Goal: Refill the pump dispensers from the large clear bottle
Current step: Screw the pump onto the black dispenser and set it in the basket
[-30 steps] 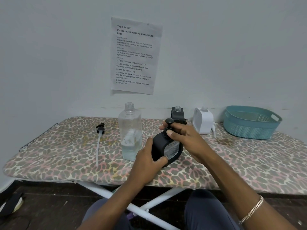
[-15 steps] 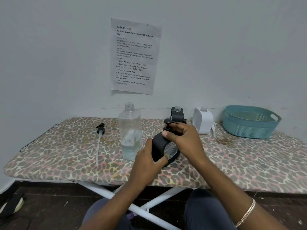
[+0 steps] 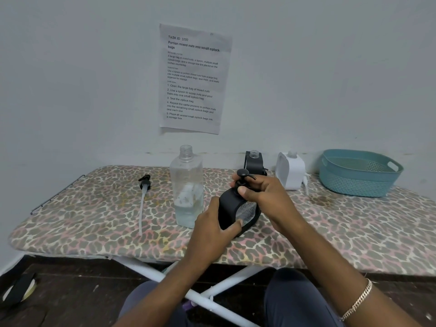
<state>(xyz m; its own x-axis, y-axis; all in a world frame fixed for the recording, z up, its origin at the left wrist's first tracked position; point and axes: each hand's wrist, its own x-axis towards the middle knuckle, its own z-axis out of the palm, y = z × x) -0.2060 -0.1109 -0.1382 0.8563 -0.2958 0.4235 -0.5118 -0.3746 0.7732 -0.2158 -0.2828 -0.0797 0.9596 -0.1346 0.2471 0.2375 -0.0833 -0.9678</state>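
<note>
Gripping the black dispenser [image 3: 230,208] near the front middle of the ironing board [image 3: 94,223], the left hand [image 3: 212,228] wraps the body from the left, with the thumb laid across the front face and the other fingers curled behind, out of sight. The dispenser is tilted, its base touching the board and its clear window facing the camera. The right hand [image 3: 264,197] reaches in from the lower right; its fingers [image 3: 245,191] close around the pump [image 3: 243,175] at the dispenser's neck, and the nozzle pokes out above the knuckles. A bracelet [image 3: 358,300] circles the right wrist. The large clear bottle [image 3: 187,190], uncapped and upright with liquid low in it, stands just left of the held dispenser. A loose pump [image 3: 144,185] with its tube lies further left. At the back, a second black dispenser [image 3: 253,161] and a white dispenser [image 3: 290,171] stand open-necked, with a teal basket [image 3: 358,175] at the right. A printed sheet [image 3: 193,79] hangs on the wall.
</note>
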